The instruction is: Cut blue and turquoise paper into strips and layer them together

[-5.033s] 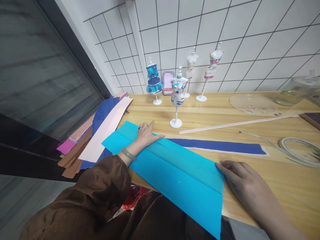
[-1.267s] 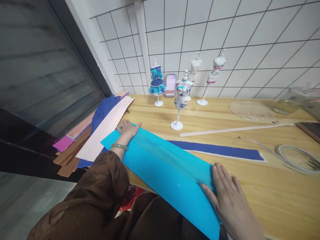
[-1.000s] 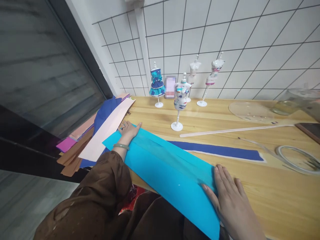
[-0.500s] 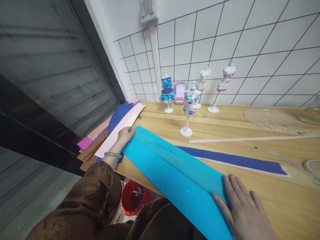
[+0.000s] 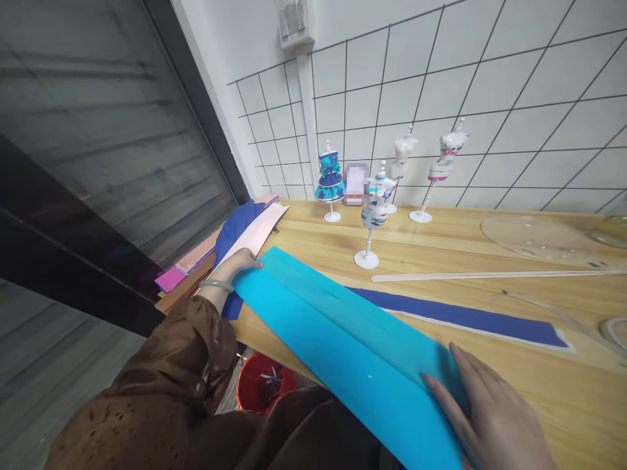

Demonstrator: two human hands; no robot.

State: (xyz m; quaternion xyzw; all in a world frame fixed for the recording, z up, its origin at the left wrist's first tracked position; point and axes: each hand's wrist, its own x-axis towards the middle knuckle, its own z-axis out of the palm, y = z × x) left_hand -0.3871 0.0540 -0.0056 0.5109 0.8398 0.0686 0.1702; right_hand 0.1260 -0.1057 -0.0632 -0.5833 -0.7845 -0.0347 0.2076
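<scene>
Dark panel: it (image 5: 93,124) stands at the far left, beside the wooden table (image 5: 313,243).
Loose sheets: a pile at the table's left end, with a magenta sheet (image 5: 170,279), a brown one (image 5: 182,295), a dark blue one (image 5: 239,222) and a pale pink one (image 5: 262,227).
Left hand: it (image 5: 238,264) touches the left end of the turquoise sheet, fingers bent; the underside is hidden, so I cannot tell whether it pinches or only presses. A pale green bangle (image 5: 216,284) circles the wrist above a brown sleeve (image 5: 189,346).
Red bin: it (image 5: 249,386) sits below the table's near edge, scraps inside.
Turquoise sheet: it (image 5: 313,339) slants from left-far to right-near between the hands, a duller band along it, its near part overhanging the table.
Dress forms: left to right, one in a blue dress (image 5: 330,181), a marked white one (image 5: 377,207) standing nearer, and two far ones (image 5: 403,156) (image 5: 447,156). A phone (image 5: 355,186) stands upright behind, its screen blurred.
Right hand: unclenched, it (image 5: 497,414) rests at the sheet's right end, thumb on top, forefinger by the edge.
Strips: a dark blue strip (image 5: 460,316) meets the sheet's far side; a thin pale strip (image 5: 484,276) lies farther off.
Right end: a clear plate (image 5: 533,236), far; a roll (image 5: 615,331), nearer, cut by the frame.
</scene>
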